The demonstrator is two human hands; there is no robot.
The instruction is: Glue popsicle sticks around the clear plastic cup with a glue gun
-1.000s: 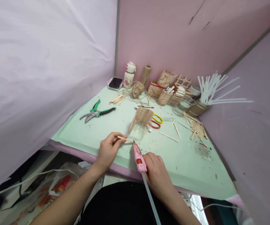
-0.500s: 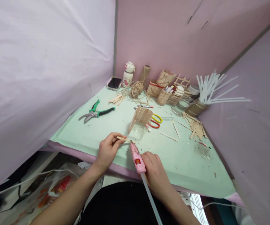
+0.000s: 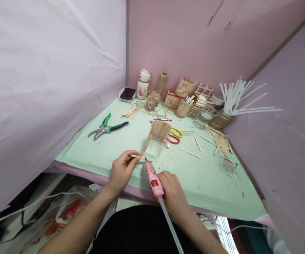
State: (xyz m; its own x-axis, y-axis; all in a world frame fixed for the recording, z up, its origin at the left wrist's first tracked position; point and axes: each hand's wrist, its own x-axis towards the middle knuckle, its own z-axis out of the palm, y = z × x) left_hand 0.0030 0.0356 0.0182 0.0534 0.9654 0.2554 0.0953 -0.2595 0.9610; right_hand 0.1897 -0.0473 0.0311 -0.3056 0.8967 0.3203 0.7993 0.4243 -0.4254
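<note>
Between thumb and fingers, my left hand (image 3: 123, 168) pinches a wooden craft stick (image 3: 136, 156) near the front of the table. My right hand (image 3: 172, 192) is wrapped round a pink glue gun (image 3: 153, 179), its handle hidden by the fingers. The gun's dark nozzle is at the stick, and a long glue stick (image 3: 170, 222) trails from its back end. Just beyond both hands stands a clear container (image 3: 154, 147) with craft sticks (image 3: 160, 129) fixed upright along its back and left sides.
Green-handled pruning shears (image 3: 106, 127) lie left; scissors (image 3: 174, 135) sit right of the container. Loose craft sticks (image 3: 223, 144) are at right. Along the back stand a bottle (image 3: 143, 84), a twine ball (image 3: 153, 100), a marker holder (image 3: 183, 108) and a tube of white glue sticks (image 3: 219, 120).
The glue gun's nozzle has shifted slightly left along the craft stick, toward my left fingers. My left hand stays nearly still, and the view has moved a little.
</note>
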